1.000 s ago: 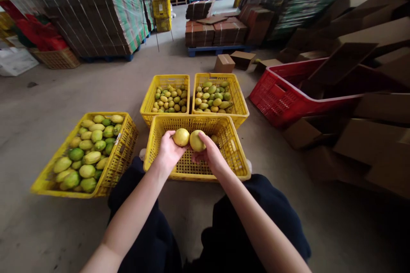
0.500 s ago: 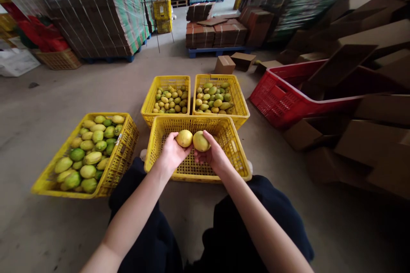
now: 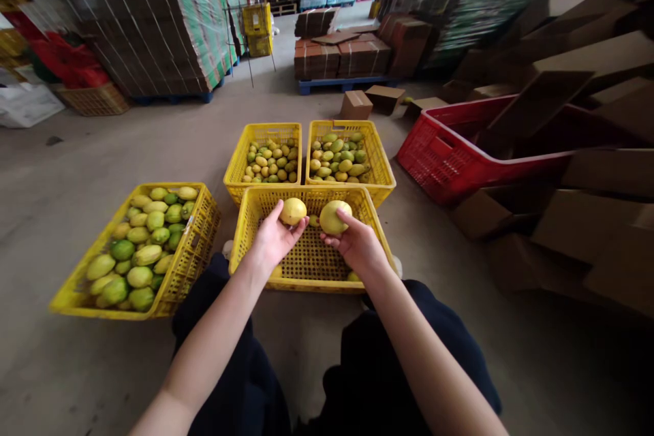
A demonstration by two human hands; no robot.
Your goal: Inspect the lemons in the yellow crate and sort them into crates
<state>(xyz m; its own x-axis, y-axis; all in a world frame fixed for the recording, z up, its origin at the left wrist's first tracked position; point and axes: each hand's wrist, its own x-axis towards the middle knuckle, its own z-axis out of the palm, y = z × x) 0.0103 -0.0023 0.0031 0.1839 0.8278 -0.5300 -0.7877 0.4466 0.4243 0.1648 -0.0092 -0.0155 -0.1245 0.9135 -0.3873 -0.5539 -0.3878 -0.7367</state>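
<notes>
Above the near yellow crate point(image 3: 306, 283), my left hand point(image 3: 276, 238) is closed round a smooth, rounded yellow fruit point(image 3: 293, 210), fingers beneath it and thumb at its side. In my right hand point(image 3: 362, 245) is a slightly larger, paler yellow-green fruit point(image 3: 334, 216), with the thumb on its near side. A gap separates the two fruits. Inside the near crate a few fruits partly show, one of them a small yellow fruit point(image 3: 313, 221) between my hands; my hands and the crate wall hide others. I cannot tell the exact kind of fruit.
Left of my legs stands a yellow crate point(image 3: 187, 266) full of green and yellow fruit. Beyond the near crate are a back-left crate point(image 3: 235, 174) and a back-right crate point(image 3: 383, 167), both holding fruit. At right, a red crate point(image 3: 434, 157) sits among cardboard boxes point(image 3: 587, 218).
My hands have moved apart, the right one to the right with its fruit. The two fruits, close together before, now have a wider gap, and fruit in the near crate shows.
</notes>
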